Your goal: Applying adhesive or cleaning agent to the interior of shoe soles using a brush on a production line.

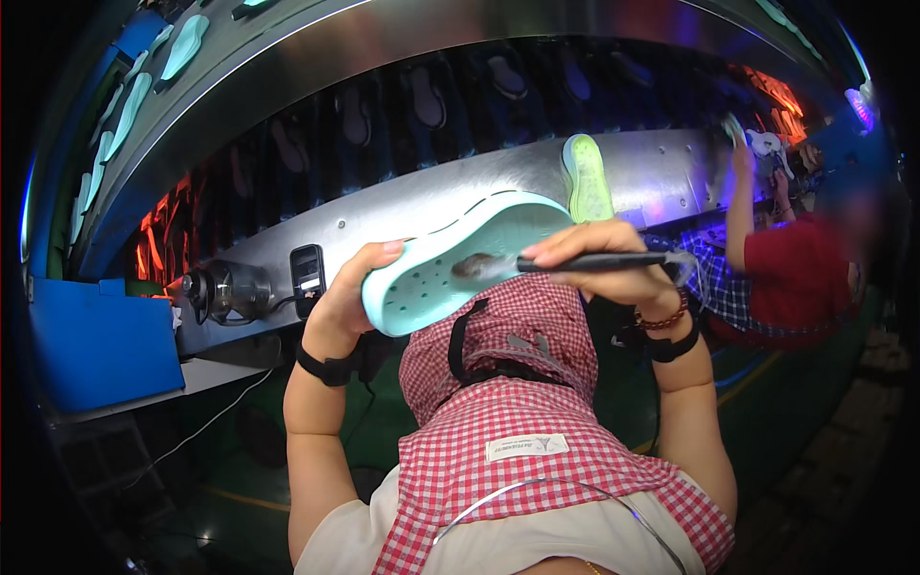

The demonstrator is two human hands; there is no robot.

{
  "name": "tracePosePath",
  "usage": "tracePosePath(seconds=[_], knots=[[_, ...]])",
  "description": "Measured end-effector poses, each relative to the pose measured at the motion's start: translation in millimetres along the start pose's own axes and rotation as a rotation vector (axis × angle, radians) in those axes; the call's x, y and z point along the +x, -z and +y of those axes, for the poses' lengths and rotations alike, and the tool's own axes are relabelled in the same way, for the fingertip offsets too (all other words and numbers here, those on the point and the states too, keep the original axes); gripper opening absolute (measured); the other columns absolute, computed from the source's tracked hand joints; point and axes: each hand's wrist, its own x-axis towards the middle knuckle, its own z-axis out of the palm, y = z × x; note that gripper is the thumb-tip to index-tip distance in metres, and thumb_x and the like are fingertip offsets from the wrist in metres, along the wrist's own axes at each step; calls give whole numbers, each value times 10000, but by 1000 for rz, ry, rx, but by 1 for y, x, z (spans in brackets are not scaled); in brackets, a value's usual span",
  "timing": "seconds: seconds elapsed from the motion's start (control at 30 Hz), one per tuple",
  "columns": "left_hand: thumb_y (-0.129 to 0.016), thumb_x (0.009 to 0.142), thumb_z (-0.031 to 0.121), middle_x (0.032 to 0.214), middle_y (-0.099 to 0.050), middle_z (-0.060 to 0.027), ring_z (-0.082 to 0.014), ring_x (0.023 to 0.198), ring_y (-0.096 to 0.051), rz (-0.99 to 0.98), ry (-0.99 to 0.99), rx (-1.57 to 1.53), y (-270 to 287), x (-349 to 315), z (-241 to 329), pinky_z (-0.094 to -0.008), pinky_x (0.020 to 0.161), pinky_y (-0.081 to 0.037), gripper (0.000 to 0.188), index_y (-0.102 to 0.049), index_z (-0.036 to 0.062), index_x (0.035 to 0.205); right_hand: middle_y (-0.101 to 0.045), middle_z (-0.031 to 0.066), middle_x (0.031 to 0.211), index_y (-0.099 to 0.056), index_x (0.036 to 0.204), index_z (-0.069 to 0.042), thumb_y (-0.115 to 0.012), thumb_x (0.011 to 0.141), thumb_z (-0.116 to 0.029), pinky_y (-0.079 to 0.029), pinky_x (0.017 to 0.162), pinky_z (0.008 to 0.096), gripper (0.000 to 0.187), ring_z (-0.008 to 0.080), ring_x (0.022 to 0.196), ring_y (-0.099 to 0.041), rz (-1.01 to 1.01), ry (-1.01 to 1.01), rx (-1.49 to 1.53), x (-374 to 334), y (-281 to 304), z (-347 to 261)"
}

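Observation:
A turquoise foam shoe sole [422, 287], dotted with small holes inside its raised rim, is held up tilted in front of my chest. My left hand [347, 292] grips its left end, thumb on the rim. In my right hand [613, 264] is a brush [594, 262] with a dark handle, held between thumb and fingers. Its bristle head, wet-looking and brownish, is at the sole's inner surface; whether it touches I cannot tell. Part of the sole's right end is hidden behind my right hand. Beyond that hand, a pale green sole [586, 177] lies on the metal ledge.
The metal ledge [383, 206] curves across ahead, with dark slots holding sole shapes behind it. At left are a glass jar [235, 290], a black device [307, 273] and a blue box [105, 335]. More soles [184, 46] sit upper left. A co-worker in red [800, 268] works at right.

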Motion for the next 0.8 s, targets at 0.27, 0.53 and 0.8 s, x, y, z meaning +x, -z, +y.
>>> tracePosePath(seconds=[0.27, 0.53, 0.8], knots=[[-346, 865, 534, 1155, -548, -157, -268, 1033, -552, -207, -276, -698, 10, 12, -24, -439, 848, -455, 628, -498, 7, 1171, -656, 150, 892, -651, 905, 0, -698, 674, 6, -495, 735, 287, 236, 227, 838, -631, 1, 78, -31, -13, -10, -30], [-173, 804, 711, 1087, -518, -182, -313, 978, -528, 117, -427, -689, -48, 59, -62, -470, 872, -430, 820, -363, 60, 1265, -650, 102, 891, -630, 939, 29, -643, 759, -39, -495, 688, 214, 193, 119, 771, -615, 333, -264, 163, 12, -31, 20], [-238, 751, 757, 1051, -545, -104, -282, 985, -531, 57, -569, -675, -30, 59, -60, -528, 924, -378, 838, -391, 103, 1253, -656, 120, 812, -653, 868, 0, -695, 657, -9, -484, 654, 289, 216, 220, 703, -631, -143, 17, -248, 3, -35, -6]])
